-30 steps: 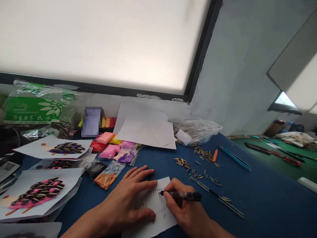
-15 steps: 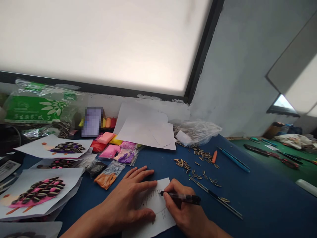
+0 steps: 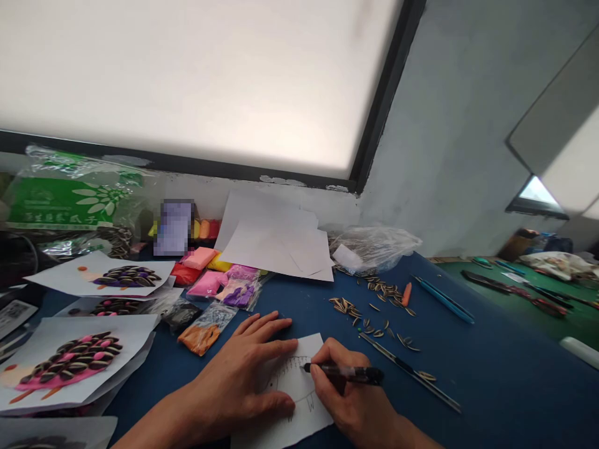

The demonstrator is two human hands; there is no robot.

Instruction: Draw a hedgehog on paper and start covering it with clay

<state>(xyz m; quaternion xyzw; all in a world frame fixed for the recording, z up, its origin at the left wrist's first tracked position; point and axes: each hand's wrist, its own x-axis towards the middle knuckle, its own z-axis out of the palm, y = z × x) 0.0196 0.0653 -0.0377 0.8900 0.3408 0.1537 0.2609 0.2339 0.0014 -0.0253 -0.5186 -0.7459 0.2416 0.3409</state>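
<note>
My right hand (image 3: pixel 353 393) grips a black pen (image 3: pixel 349 373), its tip against a white sheet of paper (image 3: pixel 304 430). A rounded outline with short strokes inside it, a dot and leg-like marks is drawn there, partly covered by my fingers. Fingers spread, my left hand (image 3: pixel 248 368) lies flat over the paper's left side and holds nothing. Close to that hand is a small bag of orange clay (image 3: pixel 200 338). Beyond my right hand, sunflower seeds (image 3: pixel 344 308) lie scattered beside a thin, clear-ended tool (image 3: pixel 412 374).
At left are finished seed-and-clay hedgehog pictures (image 3: pixel 75 362). Behind them stand a green-printed seed bag (image 3: pixel 65 202) and a phone-like blurred object (image 3: pixel 174 227). Clay packets (image 3: pixel 208 284), white sheets (image 3: pixel 276 243), a clear plastic bag (image 3: pixel 374 246) and blue tweezers (image 3: pixel 444 299) lie farther back.
The pen and my right hand have shifted very slightly, with the tip still among the short strokes. My left hand stays flat on the paper.
</note>
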